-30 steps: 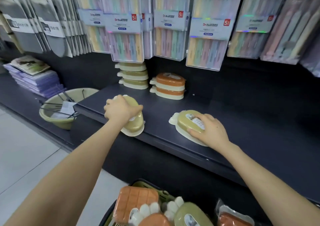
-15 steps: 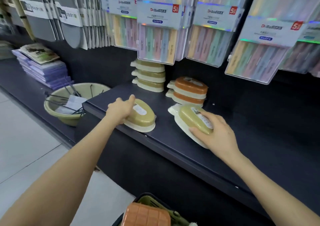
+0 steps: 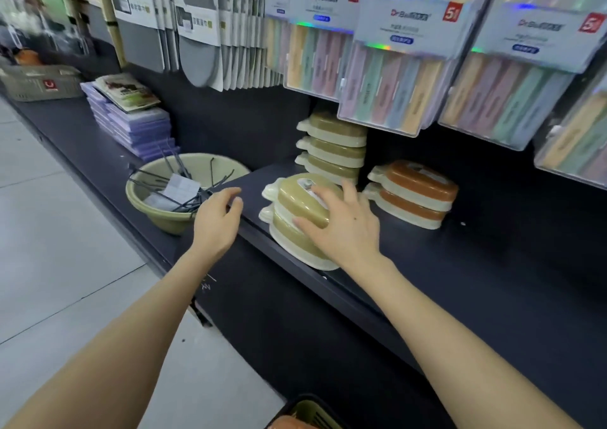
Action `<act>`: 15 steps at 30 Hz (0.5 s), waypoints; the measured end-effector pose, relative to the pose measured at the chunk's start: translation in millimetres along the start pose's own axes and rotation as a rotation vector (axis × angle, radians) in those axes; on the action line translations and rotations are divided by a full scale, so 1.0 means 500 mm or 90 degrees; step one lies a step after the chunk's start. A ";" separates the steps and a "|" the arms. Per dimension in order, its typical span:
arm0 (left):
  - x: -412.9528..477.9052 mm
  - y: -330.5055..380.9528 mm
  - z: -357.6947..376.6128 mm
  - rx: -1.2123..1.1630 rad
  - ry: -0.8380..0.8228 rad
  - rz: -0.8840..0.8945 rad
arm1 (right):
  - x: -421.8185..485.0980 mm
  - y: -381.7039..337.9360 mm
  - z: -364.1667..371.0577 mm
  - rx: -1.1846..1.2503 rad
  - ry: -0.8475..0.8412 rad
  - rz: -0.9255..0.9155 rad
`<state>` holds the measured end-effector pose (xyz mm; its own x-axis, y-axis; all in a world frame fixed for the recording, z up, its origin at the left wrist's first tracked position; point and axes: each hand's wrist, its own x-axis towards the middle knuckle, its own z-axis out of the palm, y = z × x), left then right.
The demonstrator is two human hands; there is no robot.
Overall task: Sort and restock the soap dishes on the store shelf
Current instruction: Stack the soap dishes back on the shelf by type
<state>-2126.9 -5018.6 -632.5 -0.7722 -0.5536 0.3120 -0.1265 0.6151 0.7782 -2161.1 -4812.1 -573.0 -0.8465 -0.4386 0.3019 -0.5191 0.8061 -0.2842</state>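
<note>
Two olive-green soap dishes with cream bases sit stacked near the front of the dark shelf (image 3: 476,264). My right hand (image 3: 341,228) grips the top green soap dish (image 3: 302,198), fingers spread and curled over its lid, above the lower green soap dish (image 3: 289,238). My left hand (image 3: 215,221) hovers just left of the stack, fingers loosely bent, holding nothing. Behind stand a stack of three green soap dishes (image 3: 335,146) and a stack of two orange soap dishes (image 3: 414,195).
A green basin (image 3: 170,211) with metal hooks and a tag sits on the lower ledge at left, beside purple packs (image 3: 134,126). Packs of pastel cases (image 3: 387,77) hang above the shelf. A basket (image 3: 305,412) with more dishes shows at the bottom edge.
My right hand has set its green dish on top of the one my left hand held. My left hand has let go and drawn back to the left.
</note>
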 end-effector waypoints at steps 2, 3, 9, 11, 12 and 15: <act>0.022 -0.016 0.012 0.037 -0.003 0.018 | -0.009 -0.001 0.003 -0.048 -0.007 -0.020; 0.030 -0.023 0.020 0.048 -0.001 0.018 | -0.014 0.000 0.007 -0.075 -0.013 -0.033; 0.042 -0.053 0.089 0.076 0.059 0.005 | 0.011 0.019 0.034 -0.117 0.017 -0.059; 0.044 -0.065 0.105 0.080 0.100 0.022 | 0.042 0.030 0.042 -0.113 0.026 -0.058; 0.045 -0.070 0.111 0.078 0.125 0.034 | 0.060 0.036 0.046 -0.112 0.026 -0.057; 0.046 -0.079 0.123 0.072 0.175 0.060 | 0.124 0.056 0.057 -0.093 0.016 -0.063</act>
<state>-2178.0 -5020.9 -689.6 -0.5883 -0.6127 0.5278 -0.1425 0.7210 0.6781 -2231.5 -4828.2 -587.9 -0.7879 -0.5099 0.3453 -0.5754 0.8093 -0.1180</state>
